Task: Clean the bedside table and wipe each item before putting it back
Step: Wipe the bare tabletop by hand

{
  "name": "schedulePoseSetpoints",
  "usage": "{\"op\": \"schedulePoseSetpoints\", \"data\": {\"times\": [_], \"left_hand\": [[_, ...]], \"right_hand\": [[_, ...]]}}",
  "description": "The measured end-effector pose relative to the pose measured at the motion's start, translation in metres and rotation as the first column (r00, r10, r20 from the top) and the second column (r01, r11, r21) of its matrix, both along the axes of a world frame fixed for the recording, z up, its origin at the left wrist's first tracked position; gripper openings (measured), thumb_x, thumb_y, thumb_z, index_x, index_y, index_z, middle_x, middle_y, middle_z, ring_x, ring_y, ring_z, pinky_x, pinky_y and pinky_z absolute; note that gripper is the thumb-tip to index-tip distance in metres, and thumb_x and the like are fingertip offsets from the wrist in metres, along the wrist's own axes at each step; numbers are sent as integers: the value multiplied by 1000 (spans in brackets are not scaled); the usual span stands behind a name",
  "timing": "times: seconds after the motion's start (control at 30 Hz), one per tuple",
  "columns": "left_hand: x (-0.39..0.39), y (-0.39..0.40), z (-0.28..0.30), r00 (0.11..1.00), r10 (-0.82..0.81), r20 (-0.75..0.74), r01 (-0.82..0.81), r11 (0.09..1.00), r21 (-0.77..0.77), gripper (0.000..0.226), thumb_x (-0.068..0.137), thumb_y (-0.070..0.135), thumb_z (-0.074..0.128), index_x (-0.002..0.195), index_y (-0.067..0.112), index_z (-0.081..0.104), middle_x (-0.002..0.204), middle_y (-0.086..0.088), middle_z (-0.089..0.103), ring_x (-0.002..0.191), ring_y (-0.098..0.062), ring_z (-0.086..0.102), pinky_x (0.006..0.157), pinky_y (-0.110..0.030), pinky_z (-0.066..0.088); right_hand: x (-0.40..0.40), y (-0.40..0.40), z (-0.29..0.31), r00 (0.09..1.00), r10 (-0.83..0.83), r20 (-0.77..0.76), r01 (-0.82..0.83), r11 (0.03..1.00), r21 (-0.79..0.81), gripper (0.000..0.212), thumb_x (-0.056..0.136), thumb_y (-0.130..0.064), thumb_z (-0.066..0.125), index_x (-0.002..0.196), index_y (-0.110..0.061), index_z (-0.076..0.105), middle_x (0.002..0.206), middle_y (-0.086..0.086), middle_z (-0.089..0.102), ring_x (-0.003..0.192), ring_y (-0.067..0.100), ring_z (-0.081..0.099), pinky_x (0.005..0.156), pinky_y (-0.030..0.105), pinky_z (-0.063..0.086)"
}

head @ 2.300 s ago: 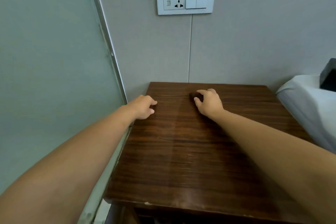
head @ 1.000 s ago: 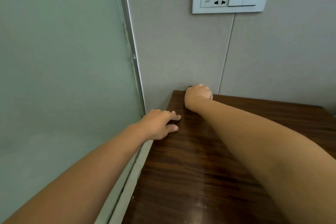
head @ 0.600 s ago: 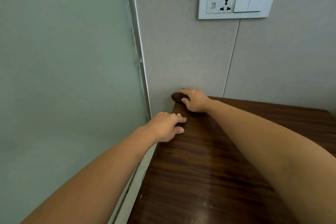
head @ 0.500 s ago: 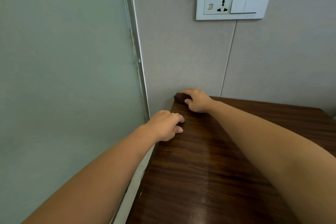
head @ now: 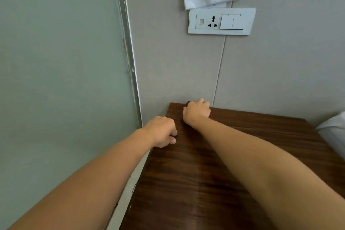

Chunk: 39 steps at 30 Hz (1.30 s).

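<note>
A dark wooden bedside table (head: 214,173) stands in the corner where a grey wall with a socket panel (head: 222,21) meets a frosted glass partition (head: 61,80). At the table's back edge against the wall, near its left rear corner, the right hand (head: 197,111) is curled over a small dark cloth (head: 187,103) of which only a sliver shows, while the left hand (head: 161,131) rests loosely curled on the table's left edge, holding nothing. This looks like the wiping of the tabletop itself, and the next move probably calls for drawing the cloth along the back edge towards the bed, keeping it pressed flat.
</note>
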<state>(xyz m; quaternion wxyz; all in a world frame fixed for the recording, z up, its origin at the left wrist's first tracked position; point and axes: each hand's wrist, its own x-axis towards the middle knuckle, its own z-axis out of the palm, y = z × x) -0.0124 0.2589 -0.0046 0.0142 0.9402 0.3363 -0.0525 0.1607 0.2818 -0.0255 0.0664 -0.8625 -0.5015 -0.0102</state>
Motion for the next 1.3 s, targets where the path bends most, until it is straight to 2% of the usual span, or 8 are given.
{"op": "schedulePoseSetpoints", "data": {"times": [0.2, 0.4, 0.57, 0.7, 0.87, 0.97, 1.17, 1.3], "left_hand": [[-13, 4, -12, 993, -6, 121, 12, 999, -49, 33, 101, 36, 65, 132, 27, 70, 135, -1, 65, 132, -22, 57, 102, -36, 44], [-18, 0, -19, 977, -1, 211, 13, 998, -59, 38, 102, 37, 63, 139, 30, 65, 149, 2, 58, 141, -17, 50, 109, -34, 38], [-18, 0, -20, 981, 32, 193, -16, 996, -84, 37, 103, 36, 62, 139, 29, 65, 148, 1, 57, 142, -18, 49, 109, -33, 37], [-16, 3, -22, 976, 80, 204, -57, 992, -116, 40, 102, 35, 64, 142, 28, 63, 151, 1, 56, 144, -18, 47, 118, -36, 35], [-16, 5, -22, 961, 122, 248, -84, 984, -159, 37, 95, 36, 73, 131, 26, 72, 140, 4, 65, 134, -17, 57, 113, -34, 42], [-27, 18, -18, 894, 251, 371, -93, 914, -395, 12, 88, 23, 82, 100, 22, 82, 112, 7, 76, 119, -13, 68, 103, -31, 52], [-35, 21, -6, 971, 229, 72, -202, 940, -273, 73, 90, 41, 78, 154, 25, 46, 148, -3, 56, 133, -24, 54, 107, -33, 43], [-25, 26, 3, 952, 288, -100, -304, 921, -243, 91, 90, 50, 75, 161, 21, 28, 159, -8, 44, 141, -31, 48, 113, -43, 42]], "right_hand": [[7, 13, -12, 833, 519, -192, -512, 855, 89, 58, 97, -65, 49, 152, -44, 44, 145, 11, 48, 130, 39, 41, 111, 50, 35], [15, -11, -16, 967, 239, -86, -223, 960, 167, 61, 95, -69, 45, 142, -32, 53, 135, 11, 49, 123, 37, 45, 102, 47, 43], [27, -36, -20, 914, 402, -47, -393, 909, 139, 62, 96, -69, 44, 143, -30, 49, 137, 11, 49, 127, 35, 45, 104, 48, 45], [55, -34, -10, 995, 88, -40, -85, 994, 72, 61, 100, -63, 42, 150, -28, 45, 145, 13, 46, 131, 38, 44, 106, 48, 43], [42, -107, -14, 765, 629, -138, -609, 776, 162, 51, 98, -51, 57, 147, -41, 50, 135, -2, 50, 121, 20, 44, 106, 34, 41], [63, -127, -7, 702, 691, -174, -683, 722, 112, 46, 94, -52, 62, 138, -42, 57, 117, -7, 50, 113, 12, 47, 100, 26, 42], [79, -63, -16, 974, 202, -103, -195, 978, 71, 57, 105, -47, 46, 158, -28, 37, 159, 12, 38, 145, 37, 37, 118, 48, 35], [24, -81, -23, 838, 504, -211, -487, 864, 128, 54, 109, -41, 40, 161, -29, 31, 170, 7, 24, 157, 26, 17, 126, 39, 12]]}}
